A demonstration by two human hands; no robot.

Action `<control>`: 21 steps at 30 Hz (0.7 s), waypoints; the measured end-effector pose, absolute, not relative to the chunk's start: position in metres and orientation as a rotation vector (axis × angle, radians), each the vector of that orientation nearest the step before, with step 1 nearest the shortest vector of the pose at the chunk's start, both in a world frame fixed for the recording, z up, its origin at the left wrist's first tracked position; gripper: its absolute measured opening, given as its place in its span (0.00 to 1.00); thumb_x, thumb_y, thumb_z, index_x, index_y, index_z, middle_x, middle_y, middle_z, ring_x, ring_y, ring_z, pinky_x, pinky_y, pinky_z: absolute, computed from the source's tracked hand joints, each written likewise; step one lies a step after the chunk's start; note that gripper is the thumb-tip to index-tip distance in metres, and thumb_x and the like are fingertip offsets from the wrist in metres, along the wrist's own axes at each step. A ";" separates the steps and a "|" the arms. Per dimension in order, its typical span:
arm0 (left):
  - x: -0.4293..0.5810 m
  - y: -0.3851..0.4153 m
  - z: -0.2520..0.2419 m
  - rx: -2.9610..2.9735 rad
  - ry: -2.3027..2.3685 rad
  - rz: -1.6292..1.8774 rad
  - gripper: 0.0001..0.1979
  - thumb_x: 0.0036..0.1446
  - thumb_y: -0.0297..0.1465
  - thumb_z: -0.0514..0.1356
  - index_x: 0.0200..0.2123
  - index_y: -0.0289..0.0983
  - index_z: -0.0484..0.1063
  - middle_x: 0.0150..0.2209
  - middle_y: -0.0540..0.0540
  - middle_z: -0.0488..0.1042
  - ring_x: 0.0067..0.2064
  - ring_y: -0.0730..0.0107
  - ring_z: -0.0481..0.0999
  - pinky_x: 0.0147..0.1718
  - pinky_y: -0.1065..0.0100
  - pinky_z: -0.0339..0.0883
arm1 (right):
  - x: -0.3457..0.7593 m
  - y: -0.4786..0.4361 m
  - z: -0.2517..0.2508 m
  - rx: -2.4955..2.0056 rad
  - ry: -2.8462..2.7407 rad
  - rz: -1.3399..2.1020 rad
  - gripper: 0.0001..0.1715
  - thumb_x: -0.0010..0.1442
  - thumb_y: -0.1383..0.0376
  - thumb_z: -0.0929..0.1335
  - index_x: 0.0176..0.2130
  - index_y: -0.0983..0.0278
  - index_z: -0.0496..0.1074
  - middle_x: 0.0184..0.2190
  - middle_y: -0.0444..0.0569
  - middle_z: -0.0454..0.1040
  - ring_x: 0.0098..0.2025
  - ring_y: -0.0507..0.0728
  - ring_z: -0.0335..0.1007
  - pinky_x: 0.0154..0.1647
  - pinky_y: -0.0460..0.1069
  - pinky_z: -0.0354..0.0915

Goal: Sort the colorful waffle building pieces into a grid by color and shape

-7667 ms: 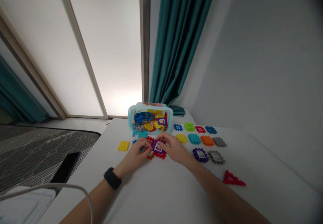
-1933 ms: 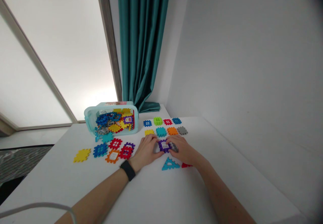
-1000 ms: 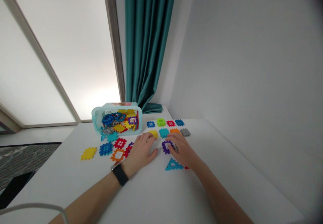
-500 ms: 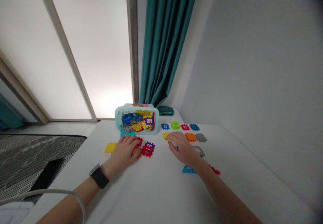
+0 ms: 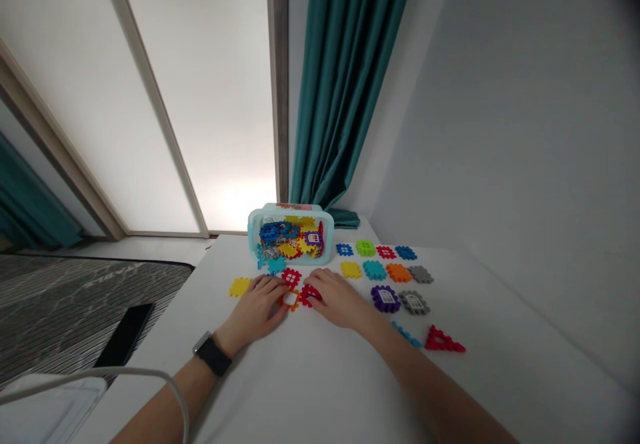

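My left hand (image 5: 259, 307) rests on the table with its fingers curled on an orange open-centred building tile (image 5: 294, 305). Close beside it, my right hand (image 5: 340, 299) pinches a red window tile (image 5: 309, 295), partly covered by the fingers. Another red window tile (image 5: 291, 277) lies just behind the orange one. A yellow tile (image 5: 240, 287) sits left of my left hand. To the right of my right hand lie a purple window tile (image 5: 385, 299) and a grey window tile (image 5: 414, 303).
A pale blue tub (image 5: 254, 237) full of tiles lies on its side at the back, a turquoise tile (image 5: 276, 266) at its mouth. Rows of coloured tiles include an orange one (image 5: 399, 273). A red triangle (image 5: 443, 339) lies near my right forearm. A cable (image 5: 125, 371) crosses the lower left.
My right hand has moved left to the red window tile, leaving the purple window tile uncovered beside the grey one. My left hand stays by the orange tile. The view has turned slightly left.
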State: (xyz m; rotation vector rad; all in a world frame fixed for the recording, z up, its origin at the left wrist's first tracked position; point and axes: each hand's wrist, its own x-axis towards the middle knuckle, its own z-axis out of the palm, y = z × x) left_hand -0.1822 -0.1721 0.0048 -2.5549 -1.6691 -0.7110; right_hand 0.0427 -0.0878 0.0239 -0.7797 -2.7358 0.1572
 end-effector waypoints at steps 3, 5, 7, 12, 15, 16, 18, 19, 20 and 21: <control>-0.185 -0.172 0.000 -2.562 -1.680 -0.735 0.15 0.57 0.29 0.60 0.49 0.43 0.72 0.54 0.43 0.76 0.57 0.54 0.72 0.60 0.50 0.61 | 0.039 -0.100 0.010 -0.842 -2.677 0.133 0.14 0.66 0.65 0.66 0.51 0.61 0.69 0.48 0.55 0.73 0.53 0.63 0.67 0.54 0.58 0.64; -0.186 -0.172 -0.003 -2.553 -1.693 -0.760 0.13 0.56 0.29 0.60 0.46 0.43 0.73 0.52 0.44 0.77 0.56 0.54 0.72 0.59 0.50 0.62 | 0.038 -0.107 0.002 -0.886 -2.653 0.137 0.17 0.64 0.65 0.67 0.53 0.61 0.68 0.49 0.56 0.72 0.55 0.65 0.65 0.56 0.59 0.63; -0.187 -0.172 -0.004 -2.548 -1.703 -0.779 0.10 0.56 0.29 0.61 0.43 0.42 0.72 0.51 0.44 0.77 0.55 0.54 0.72 0.58 0.50 0.63 | 0.039 -0.112 -0.004 -0.919 -2.633 0.152 0.17 0.64 0.65 0.67 0.53 0.61 0.68 0.50 0.55 0.72 0.56 0.65 0.65 0.56 0.60 0.63; -0.186 -0.172 -0.006 -2.578 -1.709 -0.794 0.04 0.56 0.29 0.61 0.36 0.41 0.70 0.53 0.44 0.75 0.56 0.54 0.71 0.56 0.52 0.65 | 0.037 -0.117 -0.009 -0.944 -2.596 0.147 0.15 0.67 0.67 0.65 0.53 0.60 0.68 0.49 0.54 0.73 0.56 0.64 0.65 0.56 0.60 0.63; -0.187 -0.171 -0.007 -2.583 -1.717 -0.812 0.04 0.56 0.30 0.62 0.32 0.41 0.68 0.50 0.44 0.76 0.54 0.55 0.72 0.54 0.53 0.65 | 0.036 -0.116 -0.011 -0.932 -2.588 0.136 0.15 0.67 0.67 0.65 0.53 0.60 0.68 0.49 0.54 0.74 0.56 0.64 0.65 0.55 0.60 0.62; -0.187 -0.170 -0.008 -2.580 -1.725 -0.822 0.05 0.56 0.31 0.62 0.32 0.41 0.68 0.47 0.44 0.76 0.52 0.56 0.73 0.53 0.54 0.66 | 0.036 -0.116 -0.012 -0.926 -2.585 0.138 0.15 0.66 0.67 0.65 0.53 0.60 0.68 0.49 0.54 0.74 0.56 0.64 0.65 0.56 0.60 0.62; -0.188 -0.170 -0.009 -2.571 -1.747 -0.837 0.06 0.56 0.34 0.63 0.32 0.41 0.67 0.43 0.44 0.76 0.48 0.56 0.73 0.50 0.55 0.68 | 0.037 -0.115 -0.013 -0.911 -2.581 0.147 0.15 0.66 0.66 0.66 0.52 0.59 0.68 0.49 0.53 0.74 0.56 0.64 0.65 0.56 0.60 0.62; -0.188 -0.169 -0.009 -2.567 -1.758 -0.844 0.07 0.56 0.35 0.64 0.32 0.41 0.68 0.41 0.44 0.76 0.47 0.56 0.73 0.48 0.55 0.69 | 0.038 -0.114 -0.013 -0.905 -2.579 0.153 0.15 0.66 0.67 0.66 0.52 0.59 0.68 0.50 0.53 0.74 0.55 0.64 0.66 0.55 0.59 0.62; -0.188 -0.169 -0.009 -2.563 -1.765 -0.854 0.08 0.56 0.35 0.64 0.33 0.41 0.68 0.41 0.44 0.76 0.46 0.56 0.74 0.47 0.56 0.69 | 0.038 -0.114 -0.013 -0.900 -2.577 0.158 0.15 0.66 0.67 0.66 0.52 0.59 0.68 0.50 0.53 0.74 0.55 0.64 0.66 0.55 0.59 0.62; -0.188 -0.169 -0.009 -2.559 -1.765 -0.869 0.09 0.55 0.35 0.65 0.34 0.41 0.68 0.41 0.44 0.76 0.46 0.56 0.74 0.47 0.56 0.69 | 0.039 -0.113 -0.013 -0.899 -2.575 0.162 0.15 0.65 0.67 0.66 0.52 0.59 0.68 0.50 0.53 0.74 0.55 0.64 0.66 0.55 0.59 0.62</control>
